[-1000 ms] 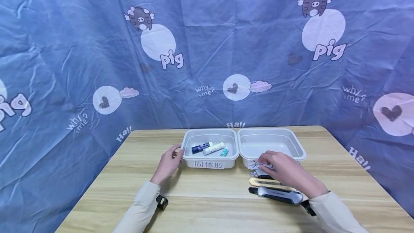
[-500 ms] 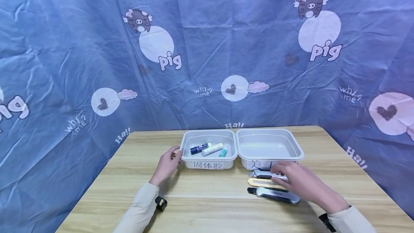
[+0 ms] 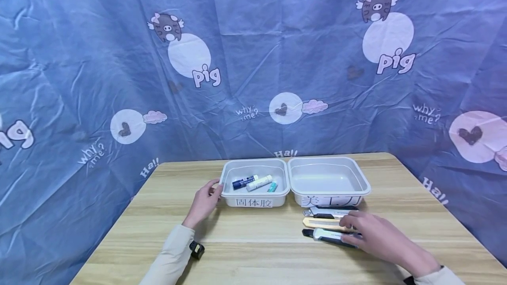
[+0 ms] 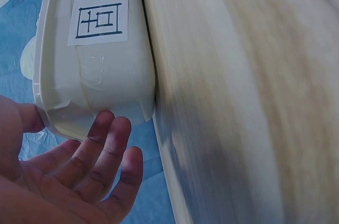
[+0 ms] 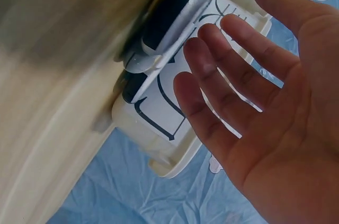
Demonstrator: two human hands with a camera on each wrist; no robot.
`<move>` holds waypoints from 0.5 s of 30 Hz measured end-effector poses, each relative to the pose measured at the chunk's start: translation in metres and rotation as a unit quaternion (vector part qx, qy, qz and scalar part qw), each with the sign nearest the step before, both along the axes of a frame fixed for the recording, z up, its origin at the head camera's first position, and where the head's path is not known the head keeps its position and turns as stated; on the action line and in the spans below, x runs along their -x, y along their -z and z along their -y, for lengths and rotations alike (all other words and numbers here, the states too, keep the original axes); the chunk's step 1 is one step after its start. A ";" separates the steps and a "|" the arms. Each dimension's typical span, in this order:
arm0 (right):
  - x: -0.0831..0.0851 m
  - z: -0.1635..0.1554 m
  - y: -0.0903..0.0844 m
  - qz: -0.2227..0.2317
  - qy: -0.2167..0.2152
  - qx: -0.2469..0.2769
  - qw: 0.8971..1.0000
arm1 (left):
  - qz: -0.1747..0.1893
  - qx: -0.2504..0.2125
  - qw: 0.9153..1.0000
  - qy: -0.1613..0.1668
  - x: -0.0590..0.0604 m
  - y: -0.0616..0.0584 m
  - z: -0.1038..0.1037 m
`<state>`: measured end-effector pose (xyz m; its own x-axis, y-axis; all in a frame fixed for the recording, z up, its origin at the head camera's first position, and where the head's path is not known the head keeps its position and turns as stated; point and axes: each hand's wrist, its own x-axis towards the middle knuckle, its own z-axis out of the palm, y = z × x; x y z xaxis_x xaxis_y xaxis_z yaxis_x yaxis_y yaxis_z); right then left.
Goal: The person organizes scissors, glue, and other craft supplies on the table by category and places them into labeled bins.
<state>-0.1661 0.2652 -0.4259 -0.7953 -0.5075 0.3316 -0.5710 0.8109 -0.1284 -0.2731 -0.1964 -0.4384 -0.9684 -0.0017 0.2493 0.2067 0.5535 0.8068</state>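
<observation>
Seemingly half-done: blue, white and teal glue sticks (image 3: 259, 183) occupy a white plastic tray (image 3: 255, 195); silver-and-yellow cutters (image 3: 321, 224) wait toward the wooden table's (image 3: 253, 241) right edge, left hand (image 3: 203, 202) and right hand (image 3: 376, 235) loose-fingered.

My sleeves (image 3: 168, 254) are cream; my bench (image 3: 261, 250) is pale wood grain; I face a blue curtain (image 3: 253, 56) with white circles; the boxes (image 3: 255, 194) are white; one knife (image 3: 321, 223) is yellow, the other knives (image 3: 330, 235) grey-and-black; the tubes (image 3: 259, 183) navy, white, teal.

Sleeves (image 3: 169, 250): long, plain, off-white, creased fabric. Left wrist device (image 3: 196, 250): black, compact, block-shaped. Right wrist band (image 3: 409, 280): black, largely out of view. Both hands (image 3: 203, 202): bare
</observation>
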 end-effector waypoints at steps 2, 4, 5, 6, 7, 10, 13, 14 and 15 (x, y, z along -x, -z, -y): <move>-0.001 -0.001 0.003 -0.012 -0.005 -0.003 1.000 | 0.001 0.000 1.000 -0.001 0.000 0.000 0.000; -0.003 -0.001 0.005 -0.019 -0.003 -0.008 1.000 | 0.002 0.001 1.000 -0.001 0.000 0.000 0.000; -0.003 -0.001 0.006 -0.018 -0.003 -0.010 1.000 | 0.002 0.001 1.000 -0.001 0.000 0.000 0.000; -0.003 -0.002 0.007 -0.019 -0.005 -0.011 1.000 | 0.002 0.001 1.000 -0.001 0.000 0.000 -0.001; -0.004 -0.002 0.007 -0.019 -0.006 -0.011 1.000 | 0.003 0.001 1.000 -0.002 0.000 0.000 -0.001; -0.004 -0.002 0.009 -0.021 -0.016 -0.010 1.000 | 0.004 0.001 1.000 -0.002 0.000 0.000 -0.001; -0.004 -0.002 0.011 -0.026 -0.026 -0.011 0.999 | 0.006 0.001 1.000 -0.002 0.000 0.001 0.000; -0.003 -0.003 0.012 -0.027 -0.027 -0.012 0.999 | 0.005 0.002 1.000 -0.002 -0.001 0.001 0.000; -0.003 -0.003 0.013 -0.028 -0.030 -0.013 0.999 | 0.005 0.002 1.000 -0.001 -0.001 0.001 0.000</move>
<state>-0.1630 0.2677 -0.4386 -0.7446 -0.5623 0.3597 -0.6236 0.7782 -0.0741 -0.2724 -0.1961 -0.4391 -0.9710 -0.0028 0.2390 0.1970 0.5567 0.8070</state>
